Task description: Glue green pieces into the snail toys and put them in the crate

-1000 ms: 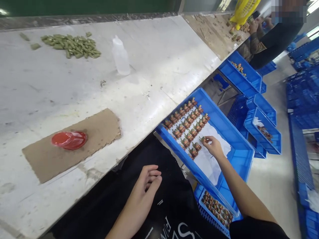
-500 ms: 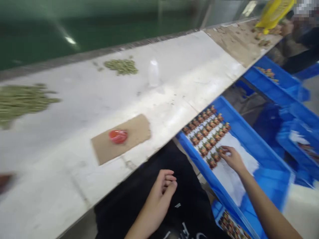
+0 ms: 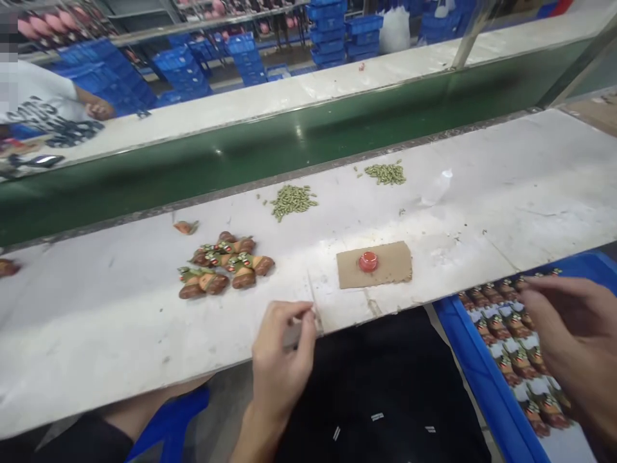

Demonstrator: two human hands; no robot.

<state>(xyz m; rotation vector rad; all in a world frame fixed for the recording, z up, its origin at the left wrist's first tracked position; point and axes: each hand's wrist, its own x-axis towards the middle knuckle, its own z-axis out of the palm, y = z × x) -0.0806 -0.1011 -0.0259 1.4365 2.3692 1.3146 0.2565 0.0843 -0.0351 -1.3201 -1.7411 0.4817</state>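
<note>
My left hand [image 3: 284, 354] is above the table's front edge, its fingers curled and the thumb and index tips close together; any small thing in that pinch cannot be made out. My right hand [image 3: 573, 347] is over the blue crate at the right, thumb and fingers apart, nothing visible between them. Rows of small brown-and-green painted figures [image 3: 523, 357] stand on white sheeting in that crate, partly hidden by the hand. A small red dish [image 3: 369, 261] sits on a cardboard piece [image 3: 349, 273]. Left of it lies a cluster of similar figures [image 3: 207, 283].
Two piles of small green pieces [image 3: 293, 200] lie toward the back of the white table [image 3: 120, 308]. A clear plastic object [image 3: 438, 188] is farther right. Behind runs a green belt [image 3: 250, 145]. Another person's hand [image 3: 99, 109] is across it. Blue crates [image 3: 328, 32] are stacked beyond.
The view has swung left, bringing the figure cluster into sight. My right hand has left the figure it was touching in the crate. My left hand has moved from my lap to the table edge.
</note>
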